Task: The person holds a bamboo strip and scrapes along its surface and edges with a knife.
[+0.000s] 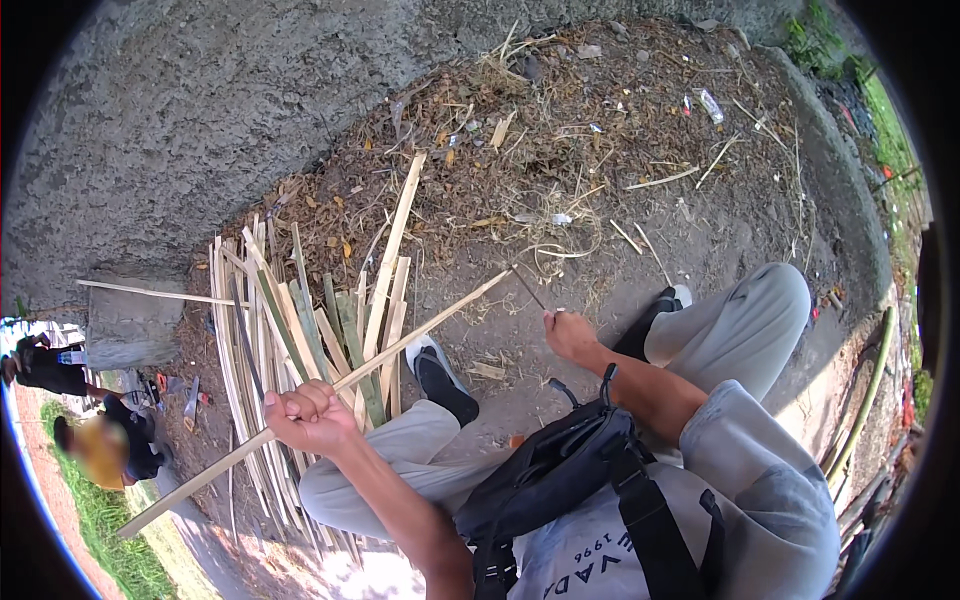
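Our left hand point(310, 415) is closed around a long pale strip point(430, 324), slanting across above a pile of strips point(300, 330). Our right hand point(571, 335) grips a thin dark blade point(529, 288), its tip at the long strip's far end

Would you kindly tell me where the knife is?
The knife is just right of centre in the head view, in the right hand, tip near the bamboo strip.

Dress: pale, mottled short-sleeved shirt point(745, 555) with dark lettering point(588, 568); black bag point(550, 465) with broad straps point(655, 525); light-grey trousers point(745, 310); dark shoes point(443, 388).
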{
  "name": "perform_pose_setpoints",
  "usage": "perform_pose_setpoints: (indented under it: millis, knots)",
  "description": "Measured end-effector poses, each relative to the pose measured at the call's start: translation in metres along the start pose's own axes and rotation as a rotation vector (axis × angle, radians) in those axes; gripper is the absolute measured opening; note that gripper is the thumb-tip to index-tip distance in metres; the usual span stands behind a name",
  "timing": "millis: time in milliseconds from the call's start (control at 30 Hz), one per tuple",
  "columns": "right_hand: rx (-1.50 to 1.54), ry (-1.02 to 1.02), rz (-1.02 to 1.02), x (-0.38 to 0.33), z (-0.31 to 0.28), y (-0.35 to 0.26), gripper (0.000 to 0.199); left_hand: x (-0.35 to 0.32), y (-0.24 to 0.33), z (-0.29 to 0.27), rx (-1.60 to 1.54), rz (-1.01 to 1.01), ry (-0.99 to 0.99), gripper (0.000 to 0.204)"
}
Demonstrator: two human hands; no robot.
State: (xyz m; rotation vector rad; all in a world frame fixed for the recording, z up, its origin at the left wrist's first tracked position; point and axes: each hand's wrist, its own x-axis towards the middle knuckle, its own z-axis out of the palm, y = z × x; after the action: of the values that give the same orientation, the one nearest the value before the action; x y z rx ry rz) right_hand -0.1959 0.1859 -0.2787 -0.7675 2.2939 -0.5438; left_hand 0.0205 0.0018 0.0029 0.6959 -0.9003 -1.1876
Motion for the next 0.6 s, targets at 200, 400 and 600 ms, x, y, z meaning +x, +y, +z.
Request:
perform_pose_setpoints:
  millis: [200,400,600]
  knots:
    - [0.034,-0.059,-0.093,-0.027,-0.016,-0.039,0.051,0.006,0.003,-0.017,-0.135,-0.097,0.005,0.038]
    - [0.078,-0.135,-0.252,-0.055,-0.027,-0.066,0.048,0.004,0.017,-0.034,-0.067,-0.053,0.043,0.038]
    - [-0.043,-0.067,-0.12,-0.029,-0.014,-0.037,0.049,0.01,0.021,-0.057,-0.053,0.026,0.176,0.036]
